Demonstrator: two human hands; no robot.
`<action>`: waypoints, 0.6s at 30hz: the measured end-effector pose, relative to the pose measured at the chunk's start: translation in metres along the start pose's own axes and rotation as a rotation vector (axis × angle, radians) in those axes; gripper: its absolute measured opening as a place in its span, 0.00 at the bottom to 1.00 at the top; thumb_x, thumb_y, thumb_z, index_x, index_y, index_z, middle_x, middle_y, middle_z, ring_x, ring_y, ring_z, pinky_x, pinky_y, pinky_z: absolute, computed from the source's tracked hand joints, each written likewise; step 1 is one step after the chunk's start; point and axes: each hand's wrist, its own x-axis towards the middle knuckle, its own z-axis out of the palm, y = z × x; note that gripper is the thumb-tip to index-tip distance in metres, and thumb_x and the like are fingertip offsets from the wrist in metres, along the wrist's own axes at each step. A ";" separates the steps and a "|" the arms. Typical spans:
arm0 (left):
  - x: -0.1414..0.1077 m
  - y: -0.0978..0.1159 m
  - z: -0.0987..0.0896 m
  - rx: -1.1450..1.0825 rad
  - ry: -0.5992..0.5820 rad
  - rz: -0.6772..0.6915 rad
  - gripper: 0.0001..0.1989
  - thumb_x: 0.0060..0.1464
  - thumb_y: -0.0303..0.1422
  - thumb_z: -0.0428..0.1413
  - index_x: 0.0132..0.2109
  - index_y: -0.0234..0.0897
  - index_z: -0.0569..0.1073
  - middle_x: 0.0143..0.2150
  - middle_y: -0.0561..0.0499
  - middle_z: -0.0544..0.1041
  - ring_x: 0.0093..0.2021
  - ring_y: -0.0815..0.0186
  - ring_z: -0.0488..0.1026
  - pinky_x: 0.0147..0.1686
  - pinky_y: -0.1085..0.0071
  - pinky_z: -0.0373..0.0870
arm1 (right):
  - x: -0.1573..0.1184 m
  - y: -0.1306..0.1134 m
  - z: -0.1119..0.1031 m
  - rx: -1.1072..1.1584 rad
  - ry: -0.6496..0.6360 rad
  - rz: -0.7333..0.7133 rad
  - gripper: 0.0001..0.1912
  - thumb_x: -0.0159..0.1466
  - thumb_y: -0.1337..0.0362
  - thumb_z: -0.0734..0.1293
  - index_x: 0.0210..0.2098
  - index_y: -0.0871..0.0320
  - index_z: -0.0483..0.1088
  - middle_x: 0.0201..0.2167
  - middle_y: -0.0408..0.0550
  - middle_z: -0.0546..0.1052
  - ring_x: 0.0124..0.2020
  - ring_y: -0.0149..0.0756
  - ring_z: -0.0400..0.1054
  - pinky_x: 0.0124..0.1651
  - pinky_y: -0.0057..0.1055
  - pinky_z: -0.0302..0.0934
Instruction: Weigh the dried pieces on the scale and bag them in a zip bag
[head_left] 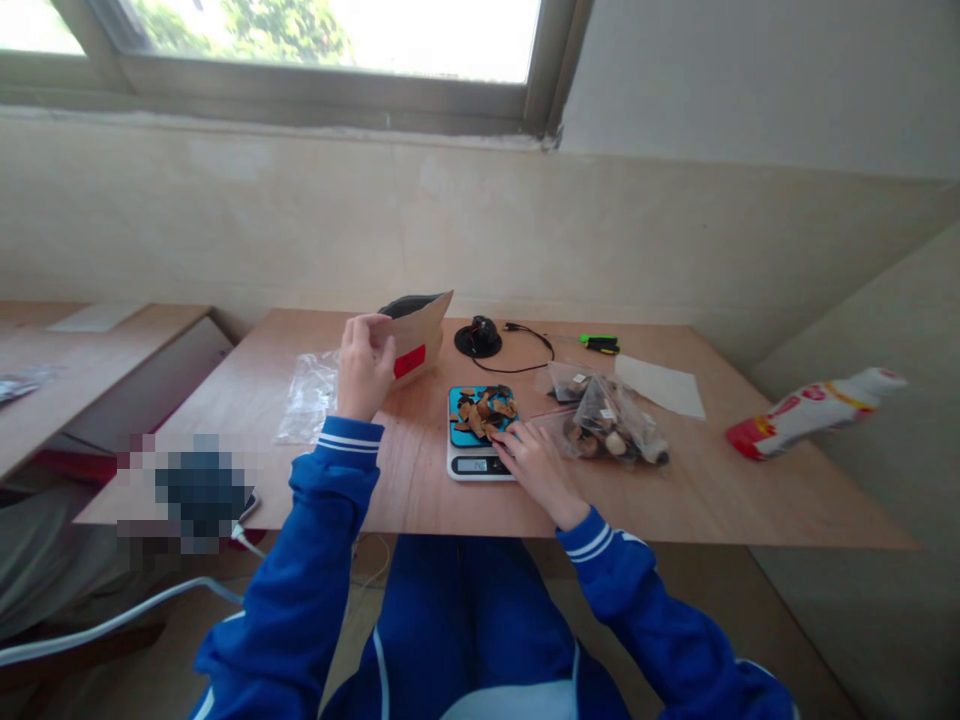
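My left hand (365, 368) grips the edge of a kraft paper bag (417, 336), which has a red label and stands tilted on the wooden table (675, 500). My right hand (536, 465) rests with its fingers apart on the right side of a digital kitchen scale (480, 464). The scale's teal platform (463, 402) carries a heap of brown dried pieces (484, 414), perhaps dried peel. Right of the scale, a clear plastic bag (606, 420) of mixed dried pieces almost touches my right hand's fingers.
A crumpled clear plastic bag (309, 398) lies left of my left hand. At the back are a black round device with a cable (478, 338), a green-handled tool (599, 344) and a white paper sheet (660, 385). A red-and-white bottle (814, 412) lies beyond the table's right edge.
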 end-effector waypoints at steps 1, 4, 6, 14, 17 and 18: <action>-0.001 0.000 0.000 0.000 -0.002 0.004 0.11 0.56 0.30 0.51 0.46 0.34 0.68 0.44 0.45 0.70 0.40 0.64 0.70 0.44 0.62 0.72 | 0.000 -0.001 0.000 -0.013 -0.002 0.001 0.11 0.67 0.64 0.60 0.44 0.56 0.73 0.38 0.50 0.74 0.39 0.41 0.64 0.41 0.38 0.54; -0.002 0.000 0.000 -0.007 -0.001 0.014 0.11 0.56 0.29 0.51 0.47 0.34 0.68 0.44 0.45 0.70 0.39 0.64 0.70 0.43 0.63 0.72 | -0.002 -0.001 0.000 -0.048 -0.003 0.015 0.12 0.67 0.64 0.60 0.45 0.55 0.73 0.39 0.51 0.73 0.40 0.42 0.63 0.41 0.38 0.55; -0.004 0.001 0.000 -0.015 -0.001 0.013 0.11 0.55 0.29 0.51 0.47 0.34 0.68 0.44 0.45 0.69 0.36 0.66 0.70 0.41 0.65 0.73 | -0.004 0.001 0.000 -0.051 -0.004 0.028 0.12 0.67 0.64 0.60 0.46 0.55 0.73 0.40 0.52 0.72 0.40 0.42 0.63 0.41 0.38 0.55; -0.002 0.007 -0.005 -0.018 -0.005 -0.001 0.14 0.57 0.27 0.48 0.50 0.37 0.70 0.51 0.43 0.66 0.43 0.65 0.71 0.38 0.69 0.74 | -0.012 0.006 -0.005 0.143 0.088 0.085 0.16 0.67 0.68 0.58 0.50 0.56 0.72 0.42 0.53 0.70 0.41 0.42 0.63 0.44 0.38 0.57; 0.001 0.000 -0.003 -0.010 -0.012 0.029 0.18 0.56 0.27 0.49 0.54 0.38 0.67 0.56 0.42 0.64 0.55 0.58 0.66 0.47 0.63 0.73 | -0.019 0.007 -0.009 0.229 0.178 0.132 0.16 0.67 0.69 0.57 0.46 0.57 0.73 0.41 0.53 0.70 0.41 0.41 0.64 0.46 0.39 0.58; 0.001 -0.003 -0.002 -0.007 -0.010 0.041 0.20 0.56 0.27 0.49 0.56 0.38 0.66 0.58 0.42 0.63 0.59 0.57 0.63 0.50 0.61 0.72 | -0.023 0.006 -0.010 0.258 0.206 0.152 0.15 0.66 0.69 0.57 0.45 0.57 0.74 0.41 0.53 0.70 0.42 0.41 0.64 0.47 0.40 0.58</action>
